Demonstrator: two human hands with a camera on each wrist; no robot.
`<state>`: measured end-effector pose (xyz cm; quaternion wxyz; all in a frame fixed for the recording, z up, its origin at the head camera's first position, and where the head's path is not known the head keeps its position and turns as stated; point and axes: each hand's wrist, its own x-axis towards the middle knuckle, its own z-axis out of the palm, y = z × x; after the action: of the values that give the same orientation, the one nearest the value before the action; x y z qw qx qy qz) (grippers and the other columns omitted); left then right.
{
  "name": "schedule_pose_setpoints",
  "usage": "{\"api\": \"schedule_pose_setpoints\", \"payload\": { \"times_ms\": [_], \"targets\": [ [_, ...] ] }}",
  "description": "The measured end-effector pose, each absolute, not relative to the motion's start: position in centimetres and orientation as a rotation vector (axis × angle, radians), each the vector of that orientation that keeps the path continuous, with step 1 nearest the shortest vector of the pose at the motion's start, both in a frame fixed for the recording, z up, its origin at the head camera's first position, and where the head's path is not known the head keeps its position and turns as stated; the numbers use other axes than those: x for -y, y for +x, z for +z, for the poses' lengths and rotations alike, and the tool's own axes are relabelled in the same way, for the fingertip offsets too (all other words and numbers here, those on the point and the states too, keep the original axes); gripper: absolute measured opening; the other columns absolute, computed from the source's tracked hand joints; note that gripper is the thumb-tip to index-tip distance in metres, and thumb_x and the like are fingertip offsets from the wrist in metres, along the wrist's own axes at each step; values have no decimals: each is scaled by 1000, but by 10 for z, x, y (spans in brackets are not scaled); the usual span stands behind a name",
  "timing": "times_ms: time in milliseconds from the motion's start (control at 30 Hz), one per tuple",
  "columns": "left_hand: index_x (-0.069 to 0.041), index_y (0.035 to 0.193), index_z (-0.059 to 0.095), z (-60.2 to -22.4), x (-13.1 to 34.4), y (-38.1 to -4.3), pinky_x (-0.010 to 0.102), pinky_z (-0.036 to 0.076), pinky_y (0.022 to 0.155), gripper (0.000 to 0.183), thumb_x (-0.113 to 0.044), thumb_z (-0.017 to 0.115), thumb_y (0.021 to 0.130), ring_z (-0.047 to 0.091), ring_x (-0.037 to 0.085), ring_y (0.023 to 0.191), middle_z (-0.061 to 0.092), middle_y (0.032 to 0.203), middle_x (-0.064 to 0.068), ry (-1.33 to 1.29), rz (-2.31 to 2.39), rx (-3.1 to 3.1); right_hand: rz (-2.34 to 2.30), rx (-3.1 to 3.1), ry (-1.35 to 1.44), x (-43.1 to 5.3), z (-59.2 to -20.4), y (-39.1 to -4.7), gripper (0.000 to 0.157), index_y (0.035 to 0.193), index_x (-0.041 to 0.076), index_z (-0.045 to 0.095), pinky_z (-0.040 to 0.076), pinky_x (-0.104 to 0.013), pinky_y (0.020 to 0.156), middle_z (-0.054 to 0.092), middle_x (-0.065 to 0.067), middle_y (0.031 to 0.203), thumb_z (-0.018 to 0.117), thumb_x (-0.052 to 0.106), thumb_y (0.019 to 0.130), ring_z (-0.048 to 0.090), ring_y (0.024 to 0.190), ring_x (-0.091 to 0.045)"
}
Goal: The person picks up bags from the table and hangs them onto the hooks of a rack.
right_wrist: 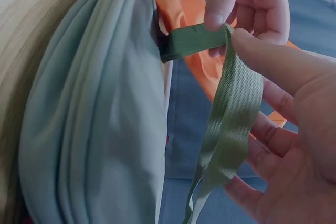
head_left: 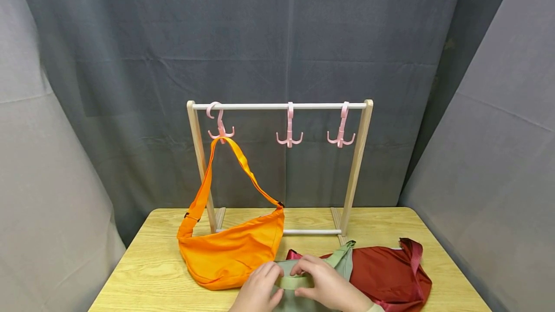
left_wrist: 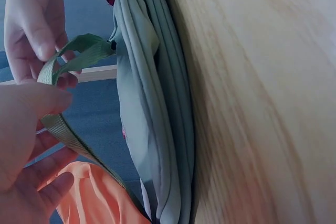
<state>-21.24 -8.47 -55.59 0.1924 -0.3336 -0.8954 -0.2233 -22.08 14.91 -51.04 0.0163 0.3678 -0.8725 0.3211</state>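
Observation:
A grey-green bag lies on the table at the front, mostly hidden by the hands in the head view. Its green strap rises in a loop between both hands. My left hand pinches the strap between thumb and fingers, left of centre. Close by on the right, my right hand also pinches the strap with its thumb and fingers, its other fingers spread loosely beneath in the right wrist view. Behind and left of the hands, an orange bag hangs by its strap from the left pink hook.
A rack with wooden posts and a white top bar stands at the back of the table. Two more pink hooks hang there, a middle one and a right one. A dark red bag lies front right.

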Motion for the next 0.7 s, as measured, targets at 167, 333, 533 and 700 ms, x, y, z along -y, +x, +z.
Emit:
{"api": "schedule_pose_setpoints", "payload": {
  "times_ms": [167,333,533,700],
  "targets": [
    [-17,104,60,-553,85,-213,26,50,79,31,-17,83,84,53,7,90,57,100,-9,-925,-656,2565,859,2749,1127,-156,-513,-222,40,113,27,66,49,-28,83,61,10,113,89,24,81,56,98,-7],
    [-16,105,60,-552,85,-213,26,51,80,31,-17,83,84,54,7,91,57,101,-8,-928,-667,2574,776,2780,1097,-163,-520,-227,42,115,27,67,49,-30,82,61,10,113,90,21,80,55,97,-5],
    [-17,106,60,-552,86,-212,26,51,81,32,-17,83,84,54,7,91,57,101,-9,-925,-681,2580,736,2777,1091,-165,-523,-231,42,112,26,67,50,-31,81,61,12,111,90,18,78,56,94,-5],
    [-16,107,61,-552,86,-213,26,51,80,32,-17,83,84,53,7,91,57,102,-9,-922,-676,2573,703,2750,1080,-165,-524,-232,40,108,27,67,50,-31,79,61,14,107,90,15,78,56,91,-4]
  ]
}}
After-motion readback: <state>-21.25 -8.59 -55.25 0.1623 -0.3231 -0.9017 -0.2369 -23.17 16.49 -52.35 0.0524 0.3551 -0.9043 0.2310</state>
